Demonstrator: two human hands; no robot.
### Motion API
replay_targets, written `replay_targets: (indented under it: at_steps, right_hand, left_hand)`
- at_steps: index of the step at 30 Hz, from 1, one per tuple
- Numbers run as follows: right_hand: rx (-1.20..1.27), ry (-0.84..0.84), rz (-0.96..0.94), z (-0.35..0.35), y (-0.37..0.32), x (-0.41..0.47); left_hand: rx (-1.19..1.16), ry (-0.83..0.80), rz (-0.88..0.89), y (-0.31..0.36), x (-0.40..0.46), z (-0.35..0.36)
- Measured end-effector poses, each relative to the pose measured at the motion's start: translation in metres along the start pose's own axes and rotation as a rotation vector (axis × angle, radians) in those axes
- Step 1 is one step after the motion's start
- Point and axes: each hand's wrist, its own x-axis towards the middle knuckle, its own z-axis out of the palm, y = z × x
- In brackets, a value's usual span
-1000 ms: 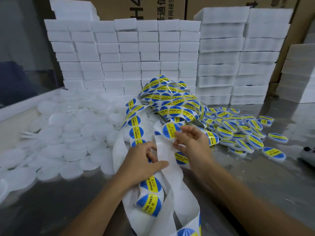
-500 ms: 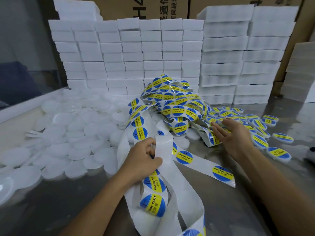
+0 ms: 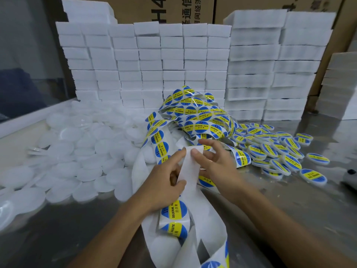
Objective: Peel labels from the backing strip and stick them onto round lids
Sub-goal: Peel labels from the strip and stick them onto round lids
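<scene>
Tabletop (image 3: 289, 206) of dull grey metal fills the lower frame, its near right stretch bare and its left edge met by a pale ledge under a glass pane. Cardboard cartons (image 3: 251, 8) close the back, and in front of them stand stacked white foam blocks (image 3: 154, 60) in a wall from left to right, with a further stack (image 3: 340, 84) at the far right edge. Plain white round lids (image 3: 73, 155) lie heaped over the left half of the tabletop, reaching the foot of the foam wall and running out of frame at the lower left. Between that heap and the right side, a tangled mound of the backing strip (image 3: 197, 115) carries blue-and-yellow round labels, and loops of its white paper trail down toward the bottom edge. Labelled lids (image 3: 274, 151) lie scattered just right of the mound, a few strays apart near the right edge. A small dark object at the right border is too cut off to identify.

Both hands meet at the centre over the strip. The left hand (image 3: 164, 182) has fingers curled around a bare white length of strip, forefinger stretched up along its edge. The right hand (image 3: 216, 163) touches the same length from the other side, thumb tip on the paper and fingers spread loosely; whether it pinches the strip cannot be told.
</scene>
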Motion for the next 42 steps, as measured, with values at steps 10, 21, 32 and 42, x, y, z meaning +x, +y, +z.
replay_targets:
  at_steps: [10,21,32,42]
  right_hand:
    - [-0.117,0.05,-0.249,-0.009,0.0,0.0]
    - [-0.186,0.105,-0.345,-0.002,-0.001,-0.002]
    - [-0.093,-0.025,-0.272,0.008,0.006,-0.006]
    - [-0.18,0.055,-0.362,0.004,0.007,-0.003]
  left_hand:
    - [0.064,0.134,0.049,0.008,0.0,-0.004]
    - [-0.334,0.471,-0.068,0.015,0.009,-0.01]
    - [-0.458,0.302,-0.016,0.012,0.007,-0.006]
    - [-0.41,0.21,-0.097,0.014,0.006,-0.003]
